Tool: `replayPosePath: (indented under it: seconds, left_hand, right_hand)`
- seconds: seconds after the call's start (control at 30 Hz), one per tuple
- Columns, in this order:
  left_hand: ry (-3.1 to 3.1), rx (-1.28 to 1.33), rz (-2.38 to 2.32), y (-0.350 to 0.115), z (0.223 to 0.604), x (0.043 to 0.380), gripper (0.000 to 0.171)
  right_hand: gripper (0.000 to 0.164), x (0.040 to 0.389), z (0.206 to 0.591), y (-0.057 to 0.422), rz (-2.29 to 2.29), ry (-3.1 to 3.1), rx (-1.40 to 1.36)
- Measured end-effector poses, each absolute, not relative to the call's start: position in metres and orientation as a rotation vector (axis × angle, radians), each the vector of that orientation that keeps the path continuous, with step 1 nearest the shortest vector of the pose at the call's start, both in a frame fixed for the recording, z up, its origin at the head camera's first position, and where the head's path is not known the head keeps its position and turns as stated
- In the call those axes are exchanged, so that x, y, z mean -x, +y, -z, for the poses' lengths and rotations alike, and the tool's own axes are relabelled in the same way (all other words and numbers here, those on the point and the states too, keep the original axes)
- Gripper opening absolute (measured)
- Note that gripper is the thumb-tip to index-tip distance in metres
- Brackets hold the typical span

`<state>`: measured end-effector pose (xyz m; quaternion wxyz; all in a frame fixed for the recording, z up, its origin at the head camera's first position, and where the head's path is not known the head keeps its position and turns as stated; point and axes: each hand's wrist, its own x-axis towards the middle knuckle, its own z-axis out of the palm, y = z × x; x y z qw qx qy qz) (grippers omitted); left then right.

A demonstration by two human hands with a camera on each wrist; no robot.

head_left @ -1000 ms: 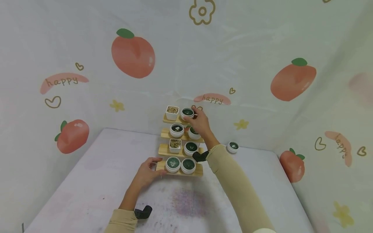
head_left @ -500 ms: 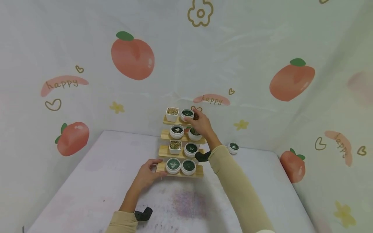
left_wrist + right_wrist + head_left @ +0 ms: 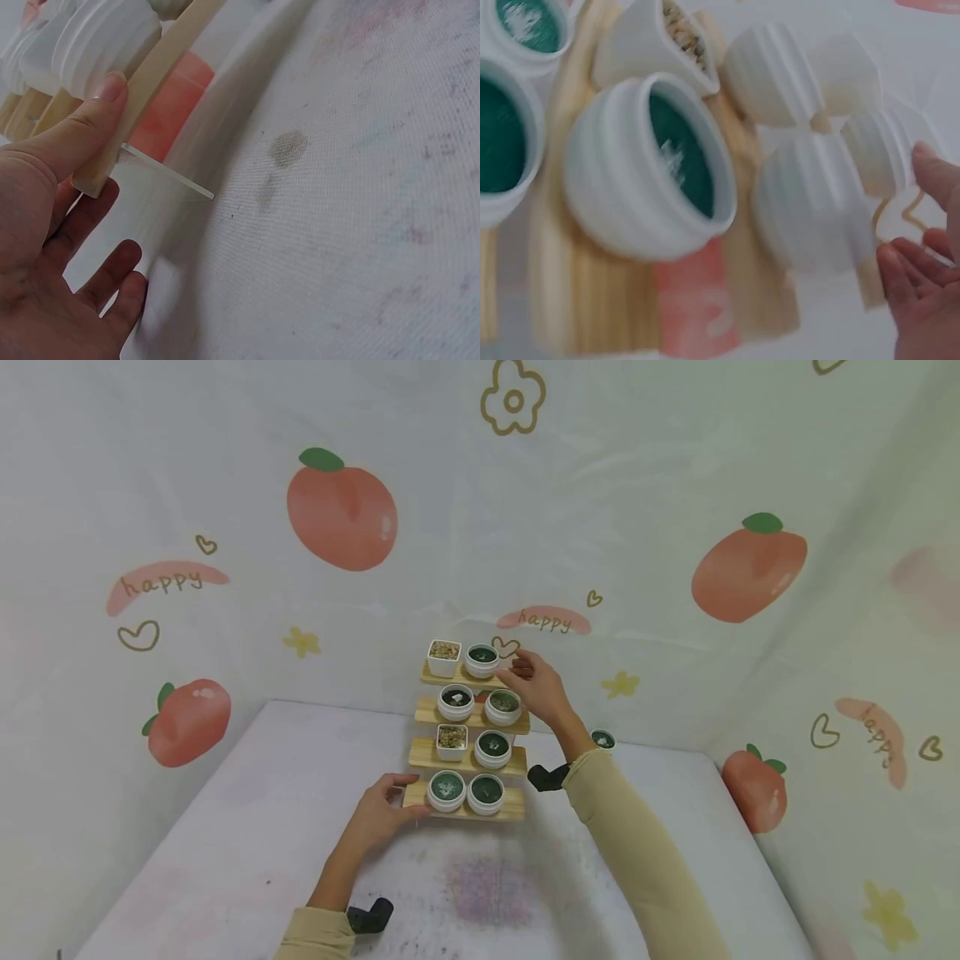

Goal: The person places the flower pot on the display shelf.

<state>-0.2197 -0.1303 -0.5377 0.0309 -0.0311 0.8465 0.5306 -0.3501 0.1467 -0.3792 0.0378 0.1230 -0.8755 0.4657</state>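
A four-tier stand with light wooden shelves and clear supports stands on the table, bearing small white pots. At its bottom tier my left hand pinches the left end of the shelf, thumb above and fingers below. My right hand is beside the round white pot at the top right, its fingers loosely bent around nothing. In the right wrist view the thumb is close to that pot; whether it touches I cannot tell. A square pot with grainy filling sits left of it.
Another round pot with a dark green top stands on the table at the right, partly hidden by my right arm. A white cloth wall with printed fruit rises behind. The white tabletop has faint stains.
My right hand has let go of the top right pot and drawn back to the right. The pot stays on the top shelf. My left hand keeps its grip on the bottom shelf.
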Motion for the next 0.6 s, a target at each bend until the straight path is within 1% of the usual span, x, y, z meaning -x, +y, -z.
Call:
replayPosePath:
  seconds: [0.17, 0.3, 0.6]
  left_hand:
    - [2.607, 0.096, -1.629, -0.131, 0.538, 0.220, 0.071]
    - [2.607, 0.089, -1.624, -0.132, 0.536, 0.220, 0.071]
    - [2.605, 0.077, -1.625, -0.131, 0.539, 0.222, 0.071]
  right_hand:
    - [0.063, 0.343, 0.390, 0.160, -1.454, -2.556, -0.417]
    - [0.061, 0.336, 0.399, 0.170, -1.481, -2.513, -0.388]
    - [0.066, 0.325, 0.421, 0.211, -1.399, -2.536, -0.306]
